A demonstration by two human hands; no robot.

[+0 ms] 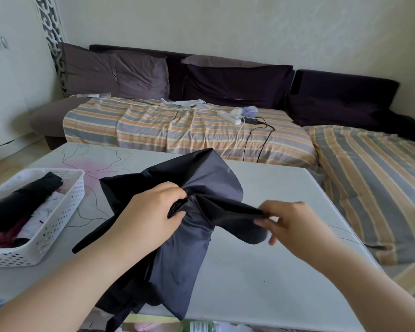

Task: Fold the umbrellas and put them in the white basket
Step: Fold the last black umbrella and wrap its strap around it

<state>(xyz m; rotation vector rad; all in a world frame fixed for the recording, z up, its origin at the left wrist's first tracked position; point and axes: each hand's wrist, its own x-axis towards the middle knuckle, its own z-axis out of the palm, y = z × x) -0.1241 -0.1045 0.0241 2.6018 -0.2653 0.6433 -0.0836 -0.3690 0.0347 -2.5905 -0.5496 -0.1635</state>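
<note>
sofa [225,87] behind | white table [261,271] | both grips pinch dark umbrella [201,188] | basket [65,212] left

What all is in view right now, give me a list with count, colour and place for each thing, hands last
umbrella: one, dark grey-black, unfolded fabric over the middle of the table, held by both hands
basket: one, white, perforated, left edge of the table
folded umbrellas in basket: one black, others white and pink, exact count unclear
table: one, white with a pink flower print, foreground
sofa: one, dark purple, along the wall
cushions: several, purple, on the sofa back
striped sheet: orange, grey and cream, over the seats
power strip: one, white, on the sheet, cables attached
left hand: grips the bunched fabric
right hand: pinches a fabric fold
</note>
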